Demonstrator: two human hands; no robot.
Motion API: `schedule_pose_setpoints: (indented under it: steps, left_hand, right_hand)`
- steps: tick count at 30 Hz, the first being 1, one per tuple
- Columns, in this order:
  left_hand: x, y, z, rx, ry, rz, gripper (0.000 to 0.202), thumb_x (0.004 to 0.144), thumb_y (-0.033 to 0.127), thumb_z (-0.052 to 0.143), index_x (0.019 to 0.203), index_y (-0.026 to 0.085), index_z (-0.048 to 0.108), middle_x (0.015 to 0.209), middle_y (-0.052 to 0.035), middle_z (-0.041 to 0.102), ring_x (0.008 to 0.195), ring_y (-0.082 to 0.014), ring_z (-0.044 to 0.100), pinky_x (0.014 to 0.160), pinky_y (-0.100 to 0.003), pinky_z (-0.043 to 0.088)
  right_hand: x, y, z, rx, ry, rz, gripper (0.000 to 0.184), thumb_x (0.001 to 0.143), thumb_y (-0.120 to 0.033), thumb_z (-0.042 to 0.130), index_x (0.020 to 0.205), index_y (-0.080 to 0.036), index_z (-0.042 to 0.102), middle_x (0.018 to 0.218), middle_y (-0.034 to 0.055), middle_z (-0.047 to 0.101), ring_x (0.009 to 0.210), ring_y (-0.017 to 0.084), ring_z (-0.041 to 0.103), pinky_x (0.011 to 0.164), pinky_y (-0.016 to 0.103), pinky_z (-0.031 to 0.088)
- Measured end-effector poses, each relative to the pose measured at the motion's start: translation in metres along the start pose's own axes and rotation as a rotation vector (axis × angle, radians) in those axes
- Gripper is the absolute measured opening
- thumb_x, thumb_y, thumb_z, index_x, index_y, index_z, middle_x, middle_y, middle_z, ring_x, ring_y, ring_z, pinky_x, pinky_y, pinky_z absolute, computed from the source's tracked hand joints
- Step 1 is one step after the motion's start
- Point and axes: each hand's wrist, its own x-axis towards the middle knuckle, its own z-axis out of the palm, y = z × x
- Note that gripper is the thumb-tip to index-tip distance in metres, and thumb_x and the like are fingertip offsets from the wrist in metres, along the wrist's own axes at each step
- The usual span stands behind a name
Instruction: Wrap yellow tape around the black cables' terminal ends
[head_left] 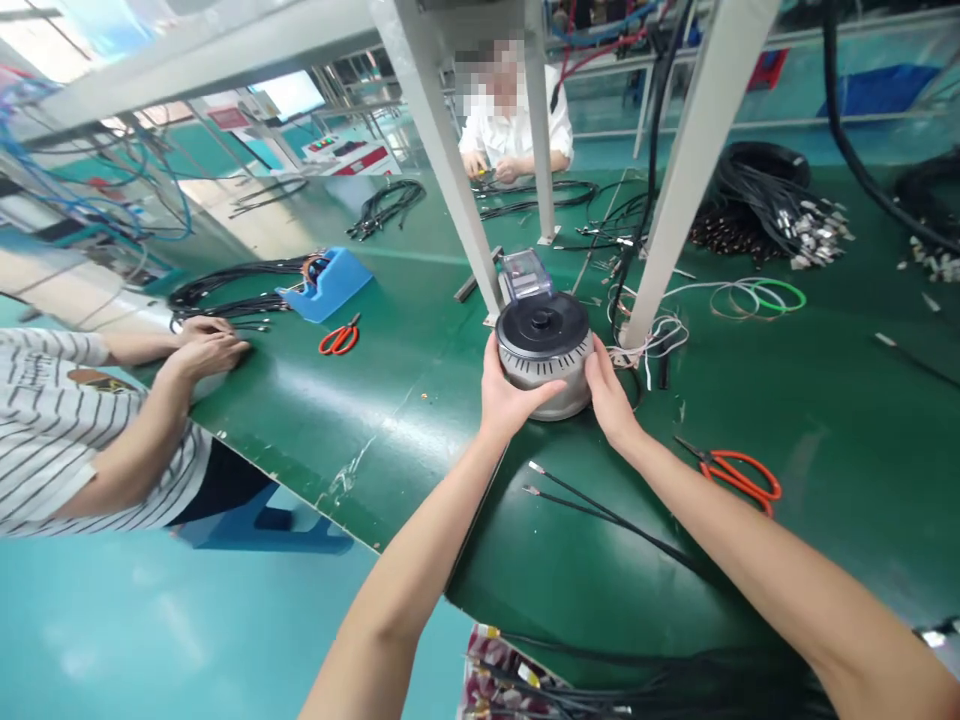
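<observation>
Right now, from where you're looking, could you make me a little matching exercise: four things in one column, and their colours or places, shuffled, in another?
1. Round device
2. Tape dispenser
3. Nearer scissors
4. Tabletop

A. Green
B. Beside the right forearm
C. Between the left hand and right hand
D. Blue

Right pairs: 1-C, 2-D, 3-B, 4-A

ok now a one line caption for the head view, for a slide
Left hand and right hand cup a round device on a green bench, orange scissors lying to the right.
</observation>
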Motion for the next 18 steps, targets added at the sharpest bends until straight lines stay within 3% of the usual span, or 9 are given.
schedule_pose_setpoints:
  steps: [8,13,18]
  left_hand:
    - [-0.020,0.027,0.002,0.059,0.043,-0.037,0.130,0.053,0.058,0.094,0.155,0.024,0.020,0.156,-0.0191,0.034,0.147,-0.0392,0.032,0.122,-0.056,0.028]
    - [-0.045,0.046,-0.007,0.086,0.011,-0.008,0.132,0.063,0.055,0.090,0.158,0.025,0.003,0.161,-0.0215,0.023,0.151,-0.0418,0.022,0.121,-0.063,0.025]
    - [-0.071,0.066,-0.018,0.082,-0.089,0.009,0.123,0.078,0.040,0.081,0.159,0.025,-0.010,0.165,-0.0213,0.010,0.154,-0.0439,0.009,0.121,-0.069,0.021]
  right_hand:
    - [-0.007,-0.001,0.012,0.083,0.121,-0.043,0.065,0.103,-0.063,0.024,0.157,-0.028,0.030,0.164,0.0011,0.031,0.153,0.018,0.026,0.126,0.050,0.020]
    - [-0.025,-0.008,0.015,0.148,0.111,-0.060,0.066,0.104,-0.059,0.010,0.156,-0.026,0.034,0.159,0.0052,0.040,0.148,0.019,0.038,0.124,0.050,0.028]
    - [-0.037,-0.018,0.006,0.069,0.107,-0.062,0.063,0.103,-0.052,0.007,0.157,-0.031,0.032,0.163,0.0024,0.034,0.148,0.021,0.037,0.122,0.046,0.034]
